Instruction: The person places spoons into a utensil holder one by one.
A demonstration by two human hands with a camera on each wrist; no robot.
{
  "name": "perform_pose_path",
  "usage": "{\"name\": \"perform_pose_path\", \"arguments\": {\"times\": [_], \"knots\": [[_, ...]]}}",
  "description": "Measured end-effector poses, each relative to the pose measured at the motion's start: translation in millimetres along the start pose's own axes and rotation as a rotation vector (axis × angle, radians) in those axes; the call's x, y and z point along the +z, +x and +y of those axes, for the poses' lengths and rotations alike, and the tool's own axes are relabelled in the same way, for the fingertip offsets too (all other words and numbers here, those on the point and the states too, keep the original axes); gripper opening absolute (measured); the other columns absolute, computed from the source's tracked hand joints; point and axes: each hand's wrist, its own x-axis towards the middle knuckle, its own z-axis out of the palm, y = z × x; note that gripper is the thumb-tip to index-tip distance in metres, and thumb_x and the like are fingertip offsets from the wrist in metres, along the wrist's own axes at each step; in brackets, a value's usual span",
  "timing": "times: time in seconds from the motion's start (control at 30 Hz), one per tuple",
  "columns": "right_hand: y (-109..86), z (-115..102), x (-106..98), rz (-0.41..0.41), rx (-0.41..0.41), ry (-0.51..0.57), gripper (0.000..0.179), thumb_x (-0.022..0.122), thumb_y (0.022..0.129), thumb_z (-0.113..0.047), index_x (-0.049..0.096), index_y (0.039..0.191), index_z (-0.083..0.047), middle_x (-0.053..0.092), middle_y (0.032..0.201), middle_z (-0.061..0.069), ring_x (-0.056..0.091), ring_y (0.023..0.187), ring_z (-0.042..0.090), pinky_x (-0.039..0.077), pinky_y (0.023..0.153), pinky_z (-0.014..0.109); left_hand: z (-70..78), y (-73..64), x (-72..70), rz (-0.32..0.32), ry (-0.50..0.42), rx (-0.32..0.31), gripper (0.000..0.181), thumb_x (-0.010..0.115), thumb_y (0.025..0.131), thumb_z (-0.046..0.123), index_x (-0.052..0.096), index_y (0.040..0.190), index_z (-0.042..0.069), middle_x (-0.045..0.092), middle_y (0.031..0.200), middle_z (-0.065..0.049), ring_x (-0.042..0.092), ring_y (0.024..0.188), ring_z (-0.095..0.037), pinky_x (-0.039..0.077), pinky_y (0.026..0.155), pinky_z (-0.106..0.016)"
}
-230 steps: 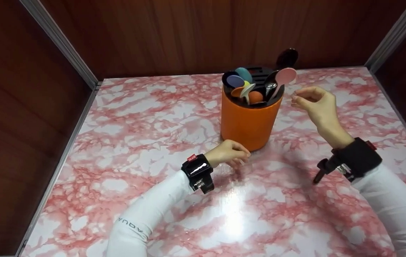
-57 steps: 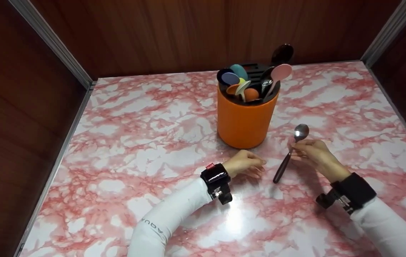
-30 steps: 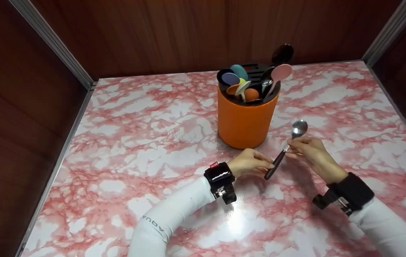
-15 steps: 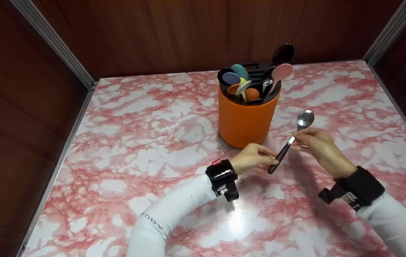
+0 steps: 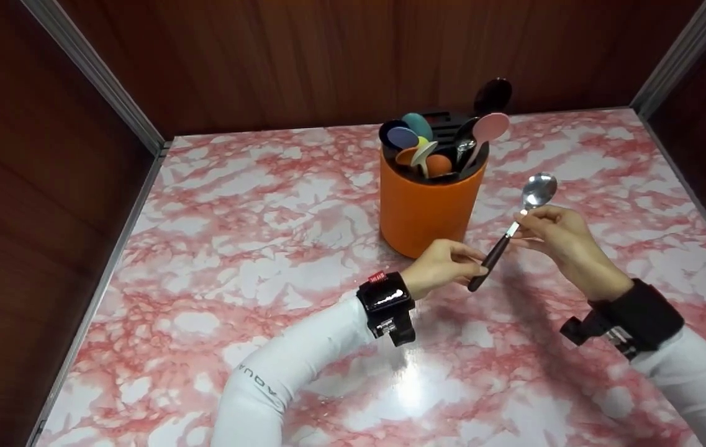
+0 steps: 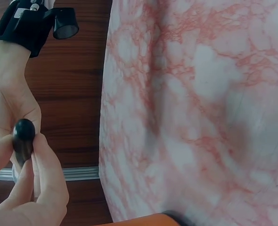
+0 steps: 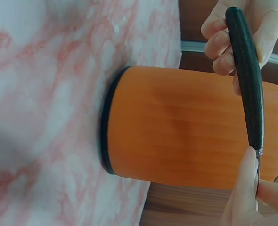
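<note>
A metal spoon [image 5: 539,190] with a dark handle [image 7: 246,75] is held at a slant above the table, bowl up and to the right in the head view. My right hand [image 5: 567,242] pinches its metal neck just below the bowl. The lower part of the handle is pinched between thumb and fingers of my left hand [image 5: 443,268]. Looking along the handle, the left wrist view shows its rounded dark end [image 6: 24,132] between the fingers; the bowl is mostly hidden there. Just behind both hands stands an orange utensil holder [image 5: 427,214].
Several spoons and utensils stand in the holder, among them a pink spoon [image 5: 490,127], a teal one [image 5: 417,125] and a black one [image 5: 493,96] leaning out at the back. Brown wooden panels [image 5: 328,62] enclose the pink marbled table [image 5: 253,236] on three sides.
Earlier only my right hand held the spoon, lower down near the table. My left hand has since taken the handle, and both hands have raised the spoon.
</note>
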Motion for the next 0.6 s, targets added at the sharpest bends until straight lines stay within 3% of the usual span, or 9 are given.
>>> {"name": "perform_pose_path", "arguments": {"times": [0.37, 0.6], "knots": [[-0.9, -21.3, 6.1, 0.033, -0.028, 0.003, 0.007, 0.063, 0.094, -0.004, 0.057, 0.09, -0.002, 0.064, 0.079, 0.002, 0.066, 0.071, 0.011, 0.058, 0.071, 0.02, 12.9, -2.0, 2.1, 0.042, 0.094, 0.066, 0.028, 0.064, 0.088, -0.009, 0.063, 0.116, -0.012, 0.069, 0.099, -0.022, 0.068, 0.085, -0.025, 0.058, 0.073, -0.023], [-0.1, -31.1, 9.0, 0.014, -0.094, 0.036, 0.007, 0.064, 0.092, -0.002, 0.059, 0.088, 0.0, 0.066, 0.079, 0.004, 0.066, 0.071, 0.012, 0.058, 0.07, 0.021, 23.0, -2.9, 0.2, 0.065, 0.163, 0.139, 0.026, 0.065, 0.087, -0.009, 0.065, 0.113, -0.011, 0.069, 0.101, -0.022, 0.064, 0.078, -0.013, 0.054, 0.069, -0.017]]}}
